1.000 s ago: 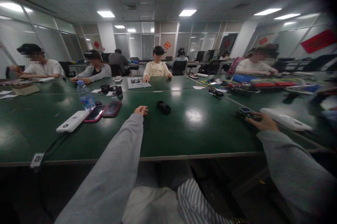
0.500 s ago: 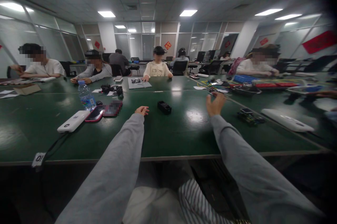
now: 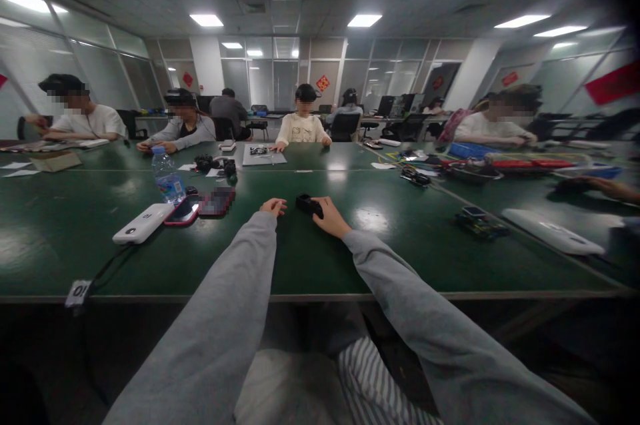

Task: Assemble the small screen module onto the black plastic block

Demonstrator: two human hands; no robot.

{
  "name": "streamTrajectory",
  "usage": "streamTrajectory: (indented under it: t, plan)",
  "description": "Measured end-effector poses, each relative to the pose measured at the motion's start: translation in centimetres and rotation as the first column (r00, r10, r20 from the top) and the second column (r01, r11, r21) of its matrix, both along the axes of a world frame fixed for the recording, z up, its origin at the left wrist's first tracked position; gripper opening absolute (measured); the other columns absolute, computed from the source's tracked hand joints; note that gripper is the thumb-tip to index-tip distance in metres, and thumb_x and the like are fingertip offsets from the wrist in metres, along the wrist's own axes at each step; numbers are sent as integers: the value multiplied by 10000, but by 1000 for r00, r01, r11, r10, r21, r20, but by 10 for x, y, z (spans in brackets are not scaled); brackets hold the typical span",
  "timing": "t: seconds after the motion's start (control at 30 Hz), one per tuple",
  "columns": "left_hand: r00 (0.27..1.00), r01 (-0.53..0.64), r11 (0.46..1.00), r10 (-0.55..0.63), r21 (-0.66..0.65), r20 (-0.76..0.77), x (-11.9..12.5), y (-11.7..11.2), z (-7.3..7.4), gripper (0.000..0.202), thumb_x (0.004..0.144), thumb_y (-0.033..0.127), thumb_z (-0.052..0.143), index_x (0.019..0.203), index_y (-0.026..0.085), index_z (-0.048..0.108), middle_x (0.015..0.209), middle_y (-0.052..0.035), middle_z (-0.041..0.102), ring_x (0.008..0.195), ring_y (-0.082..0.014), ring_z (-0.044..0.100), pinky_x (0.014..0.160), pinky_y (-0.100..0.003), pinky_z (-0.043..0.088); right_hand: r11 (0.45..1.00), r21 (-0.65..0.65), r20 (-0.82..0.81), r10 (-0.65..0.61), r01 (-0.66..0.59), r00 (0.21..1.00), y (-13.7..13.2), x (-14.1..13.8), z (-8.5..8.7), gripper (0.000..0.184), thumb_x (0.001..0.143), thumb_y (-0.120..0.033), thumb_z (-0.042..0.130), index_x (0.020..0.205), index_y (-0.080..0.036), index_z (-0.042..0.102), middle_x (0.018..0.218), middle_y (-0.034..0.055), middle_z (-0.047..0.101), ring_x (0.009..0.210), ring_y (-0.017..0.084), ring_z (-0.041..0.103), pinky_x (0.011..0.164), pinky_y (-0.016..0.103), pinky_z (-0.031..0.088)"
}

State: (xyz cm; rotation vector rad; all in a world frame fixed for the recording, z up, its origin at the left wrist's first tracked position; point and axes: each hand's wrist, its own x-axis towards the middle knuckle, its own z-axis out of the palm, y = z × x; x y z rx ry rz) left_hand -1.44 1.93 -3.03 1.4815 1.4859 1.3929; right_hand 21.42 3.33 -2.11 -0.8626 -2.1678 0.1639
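A small black box-shaped object point(image 3: 303, 201) with an open-looking or recessed top lies on the green table in front of me. My right hand point(image 3: 331, 217) is closed round its right end, thumb on the near side and fingers over the far side. Just left of the object, my left hand point(image 3: 274, 206) rests low over the table, fingers loosely apart and nothing in them. The black object's exact kind is too small to make out.
To the left are a white power bank point(image 3: 143, 224), a phone point(image 3: 183, 210) and a water bottle point(image 3: 169, 178). A small dark device point(image 3: 480, 224) and a long white device point(image 3: 553, 232) lie right. Black parts point(image 3: 415, 176) sit farther back. Several people sit around the table.
My right hand has moved left from near the black parts on the right and taken hold of the black box-shaped object. My left hand has stayed nearly in place.
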Motion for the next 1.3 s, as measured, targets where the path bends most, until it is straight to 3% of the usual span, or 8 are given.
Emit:
streamTrajectory:
  t: [0.47,0.6,0.7,0.87,0.97,1.13,1.23,1.3]
  plan:
    - [996,-82,994,85,-69,41,1,5,6,241,752,421,577,861,225,665,759,-19,673,680,-151,616,550,-221,465,965,95,137,229,-243,964,-50,-11,40,674,761,-29,410,1364,-296,272,1295,37,414,1234,224,339,1072,476,223]
    - [993,-69,991,80,-118,90,1,11,2,412,810,514,438,933,174,635,790,-54,678,528,-103,574,514,-215,422,948,-164,-187,242,-273,952,-56,-13,46,498,792,-132,480,1257,-304,427,1271,20,443,1253,226,332,1090,476,225]
    - [995,-9,997,16,-71,94,2,12,-2,474,824,534,385,975,151,620,850,-85,683,527,-87,567,528,-206,405,806,-447,-548,96,-388,831,-56,-10,41,332,832,-345,493,1147,-239,490,1143,62,531,1140,223,468,1001,476,377]
    - [997,5,998,0,-66,76,1,13,-5,457,849,485,355,998,141,615,878,-101,683,534,-86,569,532,-207,401,298,-611,-789,-153,-733,595,-63,2,34,330,823,-450,510,973,-157,541,985,90,602,949,183,588,873,383,507]
    - [996,13,996,-5,-92,88,1,16,-4,440,858,462,353,998,135,612,877,-103,684,526,-83,566,517,-200,395,213,-611,-791,-166,-762,588,-72,11,38,292,797,-365,582,1007,-169,531,970,71,616,876,163,613,796,339,540]
    - [996,20,995,-11,-99,85,0,14,-2,434,856,461,369,996,134,618,869,-101,684,527,-82,568,518,-199,395,344,-785,-598,-201,-515,776,-66,60,49,269,771,-346,608,963,-166,552,856,74,632,740,176,621,675,341,545]
    - [997,9,996,-2,-91,74,-1,12,-1,425,866,437,355,996,133,620,869,-100,686,536,-85,573,528,-202,402,637,-765,-376,-327,-92,867,-45,126,62,330,749,-391,612,969,-148,572,856,102,621,744,204,600,683,369,509]
    - [998,15,995,-9,-98,61,-2,11,0,412,876,409,344,1002,129,620,877,-103,686,543,-86,577,531,-203,407,816,-437,-238,-510,377,827,-30,184,70,380,727,-350,636,1041,-147,567,946,119,592,855,214,565,768,365,453]
